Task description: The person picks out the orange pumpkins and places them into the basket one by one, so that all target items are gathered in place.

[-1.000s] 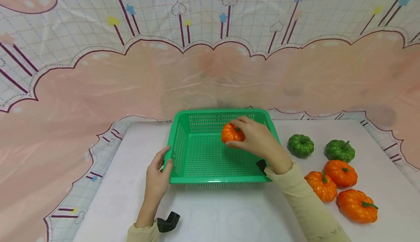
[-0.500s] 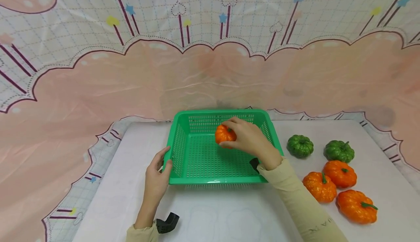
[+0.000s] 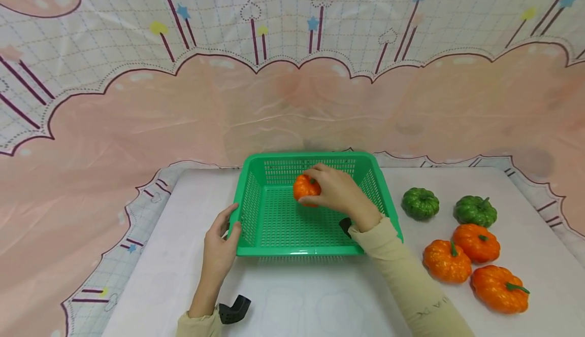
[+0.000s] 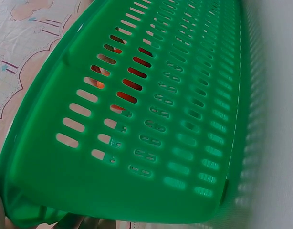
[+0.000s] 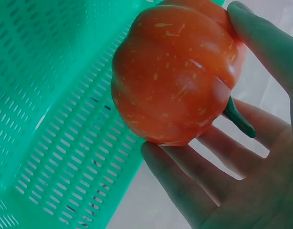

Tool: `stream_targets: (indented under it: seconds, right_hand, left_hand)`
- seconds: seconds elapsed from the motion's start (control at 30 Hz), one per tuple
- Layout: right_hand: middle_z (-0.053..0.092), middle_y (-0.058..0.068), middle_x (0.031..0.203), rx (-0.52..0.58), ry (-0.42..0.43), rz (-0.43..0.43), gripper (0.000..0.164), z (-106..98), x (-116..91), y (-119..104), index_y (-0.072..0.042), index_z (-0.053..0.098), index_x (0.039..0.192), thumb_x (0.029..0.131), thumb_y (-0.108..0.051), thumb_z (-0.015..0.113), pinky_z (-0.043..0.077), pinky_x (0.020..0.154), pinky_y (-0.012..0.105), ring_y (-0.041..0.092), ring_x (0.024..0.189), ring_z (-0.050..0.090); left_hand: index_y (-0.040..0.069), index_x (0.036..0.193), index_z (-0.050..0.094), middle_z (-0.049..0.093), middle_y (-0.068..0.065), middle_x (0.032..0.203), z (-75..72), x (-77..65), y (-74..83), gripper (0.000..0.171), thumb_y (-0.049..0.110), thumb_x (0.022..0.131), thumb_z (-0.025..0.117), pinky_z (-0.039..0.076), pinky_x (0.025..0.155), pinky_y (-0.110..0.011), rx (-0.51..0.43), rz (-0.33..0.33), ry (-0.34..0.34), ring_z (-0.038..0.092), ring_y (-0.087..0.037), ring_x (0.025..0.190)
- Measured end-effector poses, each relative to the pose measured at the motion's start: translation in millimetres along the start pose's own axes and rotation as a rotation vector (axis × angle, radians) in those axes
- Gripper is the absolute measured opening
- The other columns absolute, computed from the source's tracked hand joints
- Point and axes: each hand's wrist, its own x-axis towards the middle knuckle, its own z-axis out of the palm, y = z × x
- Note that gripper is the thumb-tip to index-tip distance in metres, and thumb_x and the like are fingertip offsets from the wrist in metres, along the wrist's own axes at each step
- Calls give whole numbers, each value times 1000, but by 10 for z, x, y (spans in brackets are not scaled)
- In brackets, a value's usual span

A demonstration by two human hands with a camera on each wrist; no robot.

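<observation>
My right hand (image 3: pixel 335 190) holds a small orange pumpkin (image 3: pixel 305 189) over the green basket (image 3: pixel 297 251). In the right wrist view, thumb and fingers span the pumpkin (image 5: pixel 175 71), whose green stem points toward the palm. At the basket's left side, my left hand (image 3: pixel 220 248) grips the rim between thumb and fingers. From the left wrist view, the basket's slotted wall (image 4: pixel 113 181) fills most of the picture, and orange shows through several slots. Only bits of the left fingers appear there, at the bottom edge.
To the right of the basket lie two green pumpkins (image 3: pixel 420 204) and three orange pumpkins (image 3: pixel 447 261) on the white table (image 3: pixel 292 296). A patterned pink-and-white cloth (image 3: pixel 292 103) hangs behind the table. Black wrist mounts (image 3: pixel 235 310) sit at both sleeves.
The right hand has moved leftward over the basket with the orange pumpkin in its grasp. The left hand stays on the rim, and the basket has not shifted.
</observation>
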Motion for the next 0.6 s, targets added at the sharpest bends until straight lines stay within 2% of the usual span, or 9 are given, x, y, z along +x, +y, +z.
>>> stream_targets:
  seconds: [0.23, 0.6]
  right_hand:
    - [62, 8, 126, -14, -37, 10, 61, 47, 92, -52, -9, 64, 131, 83, -44, 79, 54, 80, 38, 22, 99, 63]
    - [61, 8, 127, 2, -101, 24, 59, 159, 240, -106, -10, 63, 131, 84, -44, 78, 54, 83, 39, 22, 100, 62]
  left_hand:
    - [12, 145, 49, 48, -14, 149, 4, -4, 9, 44, 6, 102, 49, 48, 95, -51, -12, 1, -5, 49, -31, 135]
    - [12, 145, 49, 49, -14, 148, -1, -1, 20, 44, 7, 102, 50, 51, 91, -45, 1, 0, -5, 51, -31, 132]
